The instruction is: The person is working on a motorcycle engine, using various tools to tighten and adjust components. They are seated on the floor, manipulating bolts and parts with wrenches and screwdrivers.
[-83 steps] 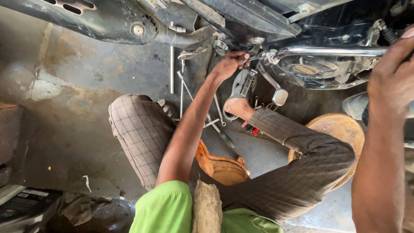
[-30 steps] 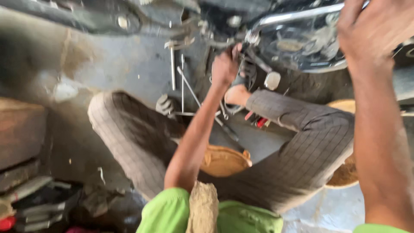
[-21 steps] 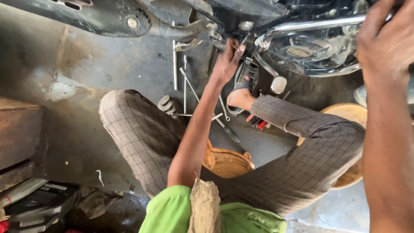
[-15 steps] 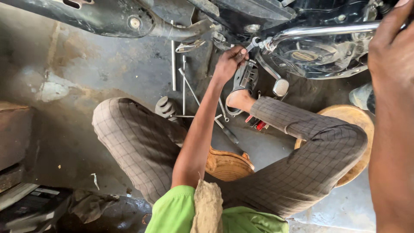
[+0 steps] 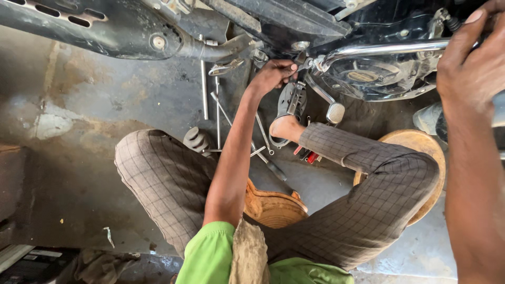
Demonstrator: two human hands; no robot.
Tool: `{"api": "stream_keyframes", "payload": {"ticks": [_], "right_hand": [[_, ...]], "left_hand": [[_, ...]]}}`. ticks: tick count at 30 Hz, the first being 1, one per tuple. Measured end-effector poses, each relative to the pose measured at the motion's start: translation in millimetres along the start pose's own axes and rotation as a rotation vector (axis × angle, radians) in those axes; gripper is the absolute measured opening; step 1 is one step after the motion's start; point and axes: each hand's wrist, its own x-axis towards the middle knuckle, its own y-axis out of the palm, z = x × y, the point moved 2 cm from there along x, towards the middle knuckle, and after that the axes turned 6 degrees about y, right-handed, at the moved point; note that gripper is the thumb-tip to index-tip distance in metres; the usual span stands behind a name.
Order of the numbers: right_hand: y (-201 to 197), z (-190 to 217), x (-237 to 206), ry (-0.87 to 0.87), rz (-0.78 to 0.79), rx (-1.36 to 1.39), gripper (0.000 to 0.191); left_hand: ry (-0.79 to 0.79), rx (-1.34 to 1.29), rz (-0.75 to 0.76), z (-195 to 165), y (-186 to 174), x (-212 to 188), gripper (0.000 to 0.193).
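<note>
Head view: two hands are in sight. The left hand [image 5: 273, 75] reaches up to 12 o'clock, fingers curled shut around a small metal part under the motorcycle engine [image 5: 368, 79], just at the left end of the chrome pipe [image 5: 384, 50]. The right hand [image 5: 471, 68], at 2 o'clock, is wrapped around a dark part at the pipe's right end; what exactly it holds is hidden. One brake pedal [image 5: 335, 112] hangs at 5 o'clock from the left hand. Several long steel tools [image 5: 217, 113] lie on the floor at its 7 o'clock, uncountable where they overlap. One round wooden stool [image 5: 421, 152] stands at 3 o'clock.
</note>
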Motion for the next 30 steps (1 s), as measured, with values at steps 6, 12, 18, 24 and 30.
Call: {"api": "stream_keyframes", "payload": {"ticks": [6,12,18,24,30], "right_hand": [[15.4,-10.8,-6.3,0.087,-0.004,-0.029,0.016],[15.7,-19.0,-6.5,-0.055,-0.113,-0.314,0.005],[5.4,-3.4,-0.1,-0.009,-0.097,-0.19,0.019],[-3.7,8.3,13.8,-0.099,-0.189,-0.273,0.015],[-15.7,19.1,21.7,-0.163,-0.261,-0.208,0.009]], "left_hand": [[0.198,-0.133,-0.19,6.8,6.3,6.6,0.026],[0.318,0.188,-0.457,21.1,24.7,-8.2,0.032],[0.414,0.193,-0.562,23.2,43.0,-11.0,0.03],[0.635,0.677,-0.546,9.9,51.0,-30.3,0.017],[0.511,0.682,-0.634,-12.9,63.4,-41.4,0.024]]}}
